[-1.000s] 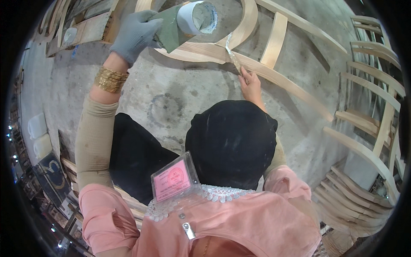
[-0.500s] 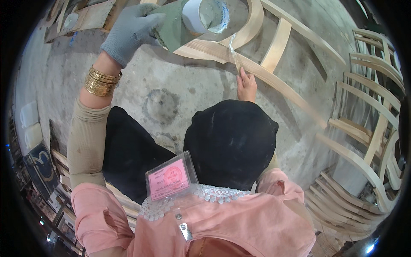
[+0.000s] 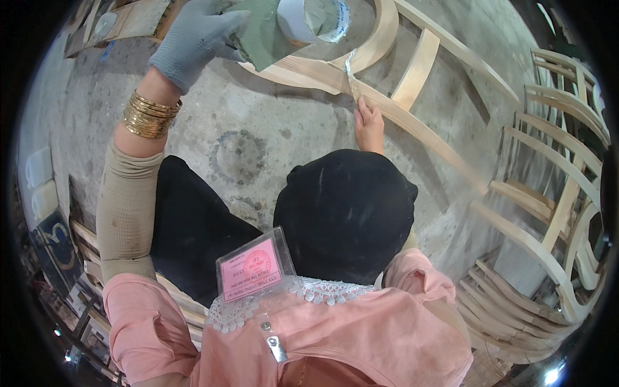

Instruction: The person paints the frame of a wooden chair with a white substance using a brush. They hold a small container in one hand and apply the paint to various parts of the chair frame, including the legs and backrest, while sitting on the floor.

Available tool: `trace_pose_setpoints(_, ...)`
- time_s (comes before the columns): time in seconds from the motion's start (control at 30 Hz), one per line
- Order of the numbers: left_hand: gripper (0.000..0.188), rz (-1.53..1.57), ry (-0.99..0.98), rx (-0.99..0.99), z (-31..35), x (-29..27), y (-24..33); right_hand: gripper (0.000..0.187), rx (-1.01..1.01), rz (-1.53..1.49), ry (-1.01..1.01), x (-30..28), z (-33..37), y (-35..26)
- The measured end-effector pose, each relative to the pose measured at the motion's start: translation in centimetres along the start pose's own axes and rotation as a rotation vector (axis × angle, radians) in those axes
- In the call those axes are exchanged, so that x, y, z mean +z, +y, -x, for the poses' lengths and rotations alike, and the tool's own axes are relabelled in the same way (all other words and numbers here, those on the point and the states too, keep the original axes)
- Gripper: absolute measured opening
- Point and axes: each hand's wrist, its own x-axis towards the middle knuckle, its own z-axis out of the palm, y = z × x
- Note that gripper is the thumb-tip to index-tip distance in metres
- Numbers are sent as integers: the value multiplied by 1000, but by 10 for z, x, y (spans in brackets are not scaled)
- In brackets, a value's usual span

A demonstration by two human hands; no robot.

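1. Around you, on the concrete floor (image 3: 303,122), a pale wooden frame (image 3: 425,127) lay ahead, with a curved ring and a slat joining its rails.
2. To your right stood slatted wooden frames (image 3: 567,145), and below them a stack of curved wooden pieces (image 3: 516,309); at far left sat pale plastic jugs (image 3: 39,166).
3. Your black-clad knee (image 3: 345,213) hid much of your right forearm; the green sheet (image 3: 261,39) and white tub (image 3: 293,19) blocked part of the frame from view.
4. The thin tool (image 3: 353,80) was over the frame, near where ring and rail met; whether it touched wood, you could not tell.
5. Its long axis crossed the rail, its whitish end pointing away from you and slightly left.
6. The tub lay tilted against the sheet, its mouth facing right, greyish matter inside.
7. Your right hand (image 3: 369,126) had its bare fingers narrowed around the tool's near end.
8. Your gloved left hand (image 3: 200,42) had its fingers closed on the sheet.
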Motion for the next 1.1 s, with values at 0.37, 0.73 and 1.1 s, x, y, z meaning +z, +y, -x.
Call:
trace_pose_setpoints(0.37,47,35,6,57,1,-1,0,33,27,-57,-21,-17,3,2)
trace_pose_setpoints(0.73,46,-143,-29,144,-3,-6,-6,33,-122,149,-68,-18,-33,10)
trace_pose_setpoints(1.1,25,86,57,-19,0,12,34,31,-106,215,-53,-27,-46,4)
